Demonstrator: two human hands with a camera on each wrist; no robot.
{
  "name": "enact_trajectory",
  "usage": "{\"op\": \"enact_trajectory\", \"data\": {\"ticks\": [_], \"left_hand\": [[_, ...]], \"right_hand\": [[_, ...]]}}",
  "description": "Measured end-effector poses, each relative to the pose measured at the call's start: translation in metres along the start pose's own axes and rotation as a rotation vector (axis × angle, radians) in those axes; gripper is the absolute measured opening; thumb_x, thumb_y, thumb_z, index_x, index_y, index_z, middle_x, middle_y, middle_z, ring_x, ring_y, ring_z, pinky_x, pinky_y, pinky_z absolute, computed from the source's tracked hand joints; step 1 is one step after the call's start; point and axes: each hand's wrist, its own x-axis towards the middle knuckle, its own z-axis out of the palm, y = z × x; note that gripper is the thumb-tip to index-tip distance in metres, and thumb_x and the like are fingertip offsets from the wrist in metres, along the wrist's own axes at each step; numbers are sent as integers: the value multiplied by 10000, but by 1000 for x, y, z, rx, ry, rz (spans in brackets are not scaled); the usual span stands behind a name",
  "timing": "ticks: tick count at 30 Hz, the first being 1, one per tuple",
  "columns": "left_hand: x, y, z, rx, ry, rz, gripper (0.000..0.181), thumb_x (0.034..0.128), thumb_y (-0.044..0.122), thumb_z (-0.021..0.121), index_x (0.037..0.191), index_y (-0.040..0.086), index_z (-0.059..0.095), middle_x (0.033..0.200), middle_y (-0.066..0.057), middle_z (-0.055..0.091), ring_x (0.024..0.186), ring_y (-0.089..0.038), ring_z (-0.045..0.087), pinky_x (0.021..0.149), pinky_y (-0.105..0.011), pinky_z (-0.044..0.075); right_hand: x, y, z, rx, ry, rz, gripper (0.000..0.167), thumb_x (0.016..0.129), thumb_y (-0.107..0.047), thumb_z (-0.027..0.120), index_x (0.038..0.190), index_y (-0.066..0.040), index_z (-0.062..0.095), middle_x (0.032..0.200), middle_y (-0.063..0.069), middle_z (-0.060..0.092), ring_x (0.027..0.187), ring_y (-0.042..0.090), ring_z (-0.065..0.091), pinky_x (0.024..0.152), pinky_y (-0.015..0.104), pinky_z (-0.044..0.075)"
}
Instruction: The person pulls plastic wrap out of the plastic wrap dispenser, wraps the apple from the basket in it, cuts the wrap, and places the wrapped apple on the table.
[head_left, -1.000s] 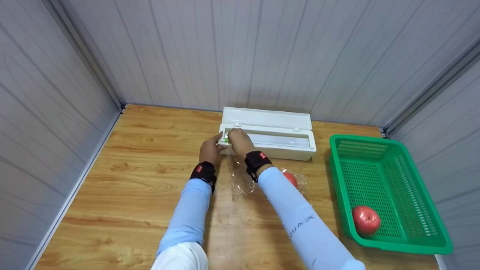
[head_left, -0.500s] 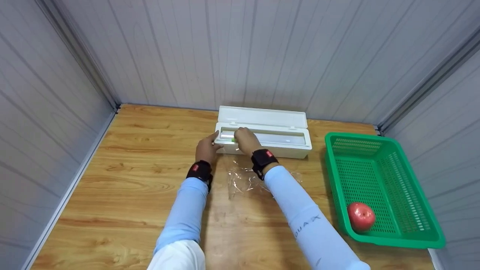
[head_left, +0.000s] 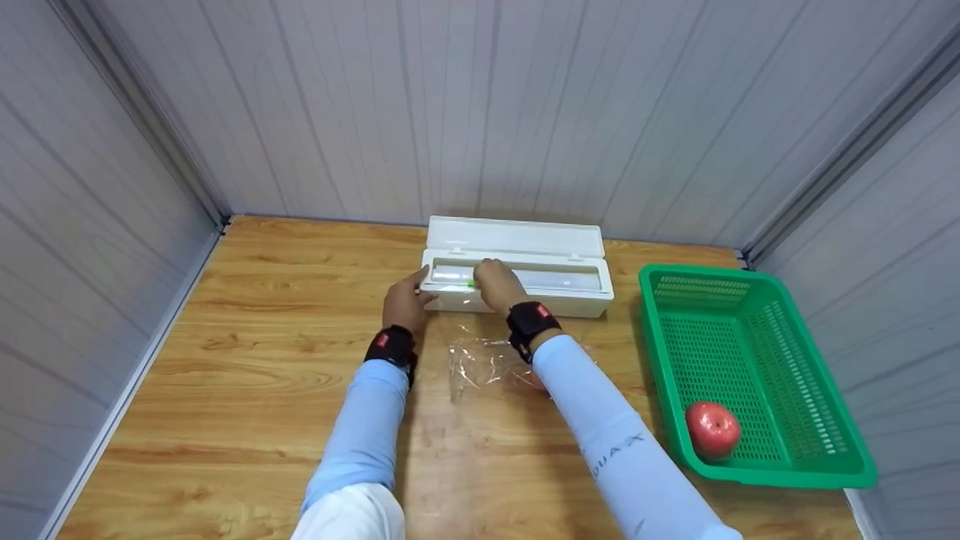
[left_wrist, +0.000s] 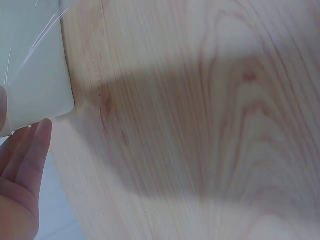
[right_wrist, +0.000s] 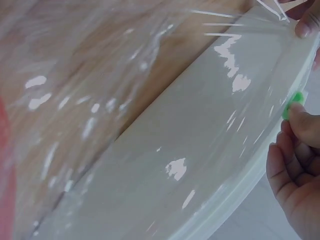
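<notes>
A white cling film dispenser [head_left: 525,303] stands at the back of the table, its lid [head_left: 517,236] tilted up and back. At its left end my left hand [head_left: 405,306] grips the corner; the left wrist view shows the fingers [left_wrist: 42,137] along the end face. My right hand [head_left: 501,287] pinches the green slide cutter [right_wrist: 294,106] on the front edge, left of the middle. Clear cling film [head_left: 480,361] hangs over the front and spreads onto the table. A red apple [head_left: 534,381] lies at the film, mostly hidden by my right forearm.
To the right stands a green plastic basket [head_left: 757,474] with another red apple [head_left: 712,430] in its near left corner. Panel walls [head_left: 360,112] close off the wooden table [head_left: 262,375] at the back and both sides.
My right hand has slid the green cutter rightward from the dispenser's left end. My left hand stays at the corner. The whole view has shifted slightly.
</notes>
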Motion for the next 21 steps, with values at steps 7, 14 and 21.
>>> {"op": "enact_trajectory", "data": {"ticks": [7,14,21], "left_hand": [[2,-7,-2,17,5,-4,548,835,128,676,1351,166,495,1240,-150,609,1003,-229,602,902,-349,477],[1,-5,-2,-8,-2,-9,537,842,115,665,1349,163,495,1258,-154,596,1030,-238,606,948,-351,468],[2,-3,0,-23,-5,-1,546,834,101,672,1348,142,494,1282,-145,582,1142,-242,572,994,-349,446]], "right_hand": [[-12,20,-2,6,48,-1,130,825,-8,619,707,45,629,807,185,640,813,330,606,756,415,499],[-19,32,-6,10,23,40,84,829,20,613,760,50,651,838,178,651,834,319,610,770,409,505],[-26,42,-11,16,19,71,74,835,21,610,836,52,678,885,185,658,875,320,613,811,404,506]]}}
